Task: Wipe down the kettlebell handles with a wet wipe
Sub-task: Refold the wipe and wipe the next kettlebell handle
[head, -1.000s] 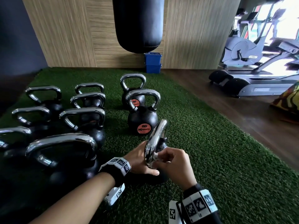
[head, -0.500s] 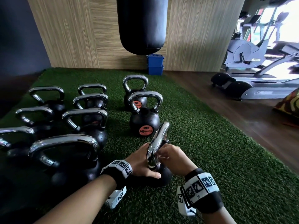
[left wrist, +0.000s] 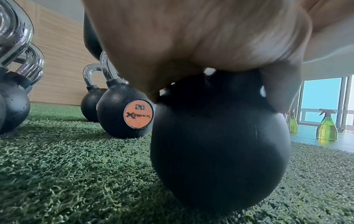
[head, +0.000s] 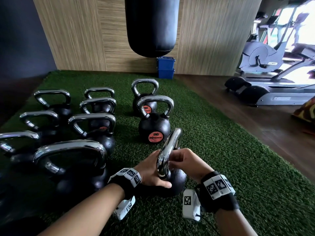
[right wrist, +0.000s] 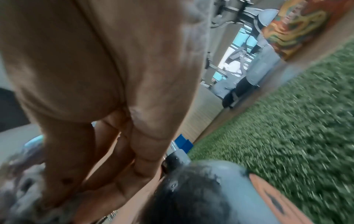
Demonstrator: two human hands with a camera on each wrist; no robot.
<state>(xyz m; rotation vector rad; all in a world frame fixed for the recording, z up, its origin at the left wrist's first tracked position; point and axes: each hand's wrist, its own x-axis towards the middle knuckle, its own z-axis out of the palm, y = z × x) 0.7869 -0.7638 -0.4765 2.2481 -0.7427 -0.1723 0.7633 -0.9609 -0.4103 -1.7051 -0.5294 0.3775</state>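
The nearest kettlebell (head: 177, 183) stands on the green turf, its chrome handle (head: 168, 145) seen edge-on. My left hand (head: 150, 171) cups the top of the black ball from the left, thumb lying across its front. My right hand (head: 185, 161) has its fingers curled round the near leg of the handle, low down by the ball. A small pale bit of the wet wipe (head: 171, 168) shows between those fingers and the chrome; the rest is hidden. In the left wrist view the palm sits on the ball (left wrist: 220, 144). The right wrist view is blurred.
Several other chrome-handled kettlebells stand in rows to the left, and one marked 20 (head: 154, 128) just beyond. A punching bag (head: 151, 24) hangs over the back, blue boxes (head: 165, 67) below it. Exercise machines (head: 272, 79) and wooden floor lie right. Spray bottles (left wrist: 326, 127) stand off the turf.
My right hand has slid down the near leg of the handle toward the ball, its wrist dropping lower. My left hand stays on the ball.
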